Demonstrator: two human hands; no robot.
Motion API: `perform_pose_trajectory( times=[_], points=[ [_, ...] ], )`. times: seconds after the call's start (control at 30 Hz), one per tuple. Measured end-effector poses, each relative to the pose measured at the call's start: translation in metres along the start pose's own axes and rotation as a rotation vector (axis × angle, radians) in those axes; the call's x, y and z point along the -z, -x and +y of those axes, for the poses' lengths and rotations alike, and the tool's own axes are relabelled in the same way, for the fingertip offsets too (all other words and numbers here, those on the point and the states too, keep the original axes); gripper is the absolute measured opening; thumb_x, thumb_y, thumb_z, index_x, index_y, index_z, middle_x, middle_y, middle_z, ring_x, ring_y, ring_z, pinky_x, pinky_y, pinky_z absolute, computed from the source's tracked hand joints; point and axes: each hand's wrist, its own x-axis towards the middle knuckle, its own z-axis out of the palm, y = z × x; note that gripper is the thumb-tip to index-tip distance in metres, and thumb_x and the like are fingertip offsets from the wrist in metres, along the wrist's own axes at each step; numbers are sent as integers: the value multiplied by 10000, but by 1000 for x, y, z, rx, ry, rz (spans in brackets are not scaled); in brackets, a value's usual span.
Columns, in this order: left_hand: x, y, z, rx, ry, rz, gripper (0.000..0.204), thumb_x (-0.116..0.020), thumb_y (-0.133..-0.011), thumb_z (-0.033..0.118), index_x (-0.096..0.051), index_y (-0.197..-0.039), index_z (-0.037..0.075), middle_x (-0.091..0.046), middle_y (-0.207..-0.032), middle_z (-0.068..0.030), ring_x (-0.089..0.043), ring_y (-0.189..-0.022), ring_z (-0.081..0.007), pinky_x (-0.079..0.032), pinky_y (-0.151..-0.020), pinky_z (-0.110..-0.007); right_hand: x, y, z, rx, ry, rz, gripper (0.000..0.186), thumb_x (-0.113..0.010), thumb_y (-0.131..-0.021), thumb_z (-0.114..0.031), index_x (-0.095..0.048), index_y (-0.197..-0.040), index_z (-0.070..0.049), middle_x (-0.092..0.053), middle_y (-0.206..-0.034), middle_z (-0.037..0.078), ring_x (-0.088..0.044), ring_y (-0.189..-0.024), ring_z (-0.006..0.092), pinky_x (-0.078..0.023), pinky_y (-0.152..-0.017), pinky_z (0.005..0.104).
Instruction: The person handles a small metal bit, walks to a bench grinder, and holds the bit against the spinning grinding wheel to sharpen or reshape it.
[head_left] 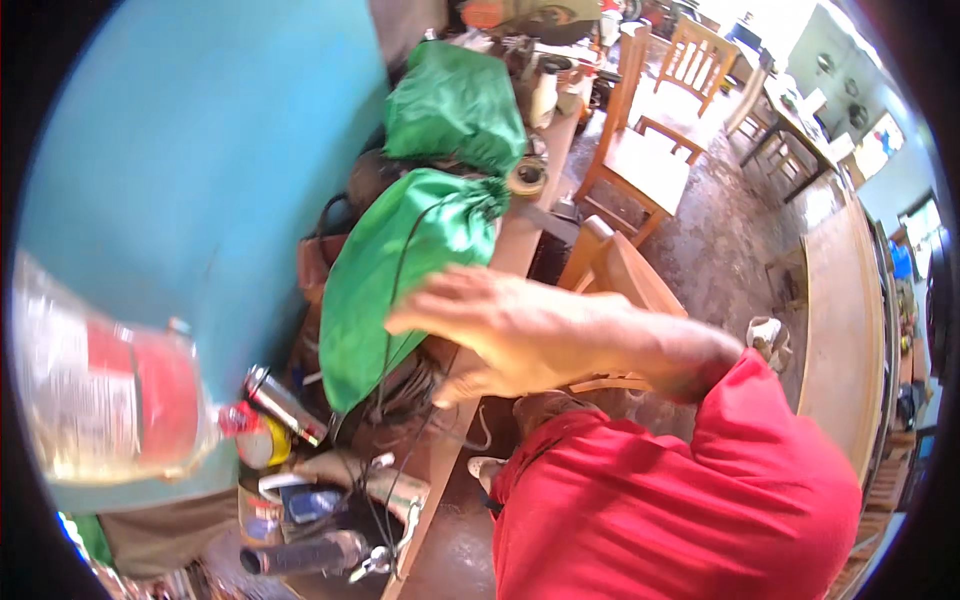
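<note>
Right hand (pixel 500 332) above a green drawstring bag (pixel 365 275) on a table (pixel 516 245)

Handling the bag seems the step; gripping would need the extended fingers and parted thumb to close. Contact is unclear. Shiny cloth bulges from a gathered neck, crossed by a dark cord (pixel 397 268). The left hand is out of view.

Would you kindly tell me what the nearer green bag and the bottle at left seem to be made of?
Nearer green bag: probably thin, satiny synthetic fabric, given its sheen and gathered neck. Bottle: likely clear plastic, seemingly glossy; see-through, though blurred.
</note>
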Motion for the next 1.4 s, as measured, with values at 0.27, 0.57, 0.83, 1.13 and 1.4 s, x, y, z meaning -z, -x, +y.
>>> perform_pose_trajectory(
  times=[0.27,0.57,0.83,1.13,1.4],
  points=[
    [-107,-13,134,-82,161,-277,376,-776,-855,328,-696,-972,-21,-683,-894,-135,-629,-827,-192,-510,-755,-309,-1,-16,99,5,913,-100,755,-721,-775,-333,-422,-1416,-69,-456,-1305,336,-555,-1064,479,-486,-831,525],
    [-151,-59,227,-67,115,-436,360,-751,-889,263,-665,-1062,-42,-678,-923,-82,-615,-835,-162,-503,-762,-291,63,21,167,49,159,-15,682,-592,-821,-101,-351,-1455,-30,-444,-1365,288,-585,-1111,409,-513,-900,458],
    [-187,-87,268,-73,164,-561,281,-711,-922,220,-669,-1072,-14,-646,-892,-35,-581,-785,-108,-479,-714,-233,78,151,399,-570,97,235,556,-791,-780,-170,-564,-1285,-125,-468,-1378,217,-436,-1312,386,-389,-1099,461],
    [-204,-97,288,-57,96,-646,246,-707,-923,185,-664,-1075,-4,-631,-898,-27,-569,-768,-101,-470,-695,-232,32,164,412,-536,241,218,467,-726,-820,-165,-595,-1262,-93,-388,-1430,280,-465,-1279,428,-424,-1063,466],
    [-231,-105,301,-217,183,-670,228,-684,-932,160,-664,-1089,-6,-649,-884,-48,-576,-701,-106,-472,-630,-234,59,185,344,-413,504,296,439,-740,-730,-41,-626,-1152,-83,-367,-1412,262,-462,-1258,438,-478,-1010,470]
  ],
)
